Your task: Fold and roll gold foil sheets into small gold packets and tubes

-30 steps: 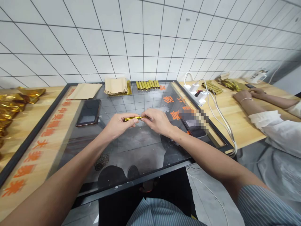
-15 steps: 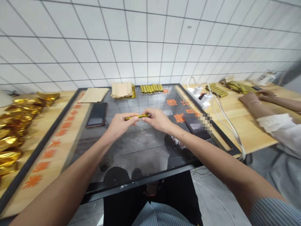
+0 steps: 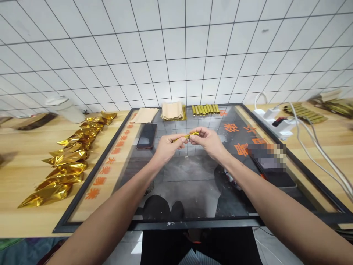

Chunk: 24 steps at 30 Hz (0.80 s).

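Observation:
Above the glass panel point(image 3: 176, 173), a thin roll of gold foil paper point(image 3: 187, 136) is held level between my two hands. My left hand point(image 3: 170, 146) pinches its left end, thumb on the near side. My right hand point(image 3: 207, 141) grips the other end, fingers curled around it. Beyond the hands lies a row of gold paper rolls point(image 3: 205, 109), side by side. Left of that row sits a stack of tan paper sheets point(image 3: 172, 111) with gold showing at its edge. Another flat tan paper point(image 3: 145, 115) lies farther left.
A phone point(image 3: 147, 136) lies left of my hands, another phone point(image 3: 271, 167) to the right. Folded gold foil pieces point(image 3: 66, 154) line the wooden table point(image 3: 16, 154). A white power strip point(image 3: 275, 123) with cables stands at right, near more rolls point(image 3: 306, 113). A tiled wall rises behind.
The view has swung left, so more folded foil shows and the co-worker's arms have left the picture. Both hands keep hold of the roll, which now tilts slightly up at the right.

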{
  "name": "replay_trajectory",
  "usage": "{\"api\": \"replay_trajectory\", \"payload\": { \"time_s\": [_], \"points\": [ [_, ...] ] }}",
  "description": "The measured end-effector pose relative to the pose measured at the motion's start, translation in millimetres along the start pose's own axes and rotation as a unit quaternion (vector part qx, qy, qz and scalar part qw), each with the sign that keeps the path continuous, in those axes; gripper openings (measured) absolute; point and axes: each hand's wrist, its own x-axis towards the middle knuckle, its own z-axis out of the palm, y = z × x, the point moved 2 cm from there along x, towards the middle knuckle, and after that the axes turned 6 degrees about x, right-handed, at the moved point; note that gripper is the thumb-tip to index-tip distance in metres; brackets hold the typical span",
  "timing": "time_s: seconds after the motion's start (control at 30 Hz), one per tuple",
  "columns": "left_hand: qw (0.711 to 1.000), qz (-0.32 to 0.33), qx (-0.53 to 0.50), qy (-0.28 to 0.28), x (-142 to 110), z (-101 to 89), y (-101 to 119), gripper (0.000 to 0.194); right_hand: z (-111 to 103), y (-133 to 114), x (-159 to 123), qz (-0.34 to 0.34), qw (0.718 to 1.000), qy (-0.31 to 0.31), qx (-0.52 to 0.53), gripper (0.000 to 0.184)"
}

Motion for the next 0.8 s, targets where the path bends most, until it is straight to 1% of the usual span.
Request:
{"api": "replay_trajectory", "payload": {
  "time_s": [0.2, 0.57, 0.8],
  "points": [
    [1.0, -0.012, 0.014, -0.009, 0.5, 1.0, -0.5, 0.046, -2.5, 2.9, -2.5, 0.013, 1.0, 0.017, 0.017, 0.044],
    [0.999, -0.019, 0.032, -0.009, 2.0, 2.7, -4.7, 0.041, -1.0, 4.9, -3.2, 0.026, 0.999, 0.018, 0.017, 0.043],
    [0.999, -0.024, 0.013, -0.046, 3.8, 4.1, -9.8, 0.041, -3.7, 8.8, -2.4, 0.035, 0.999, 0.015, 0.005, 0.045]
  ]
}}
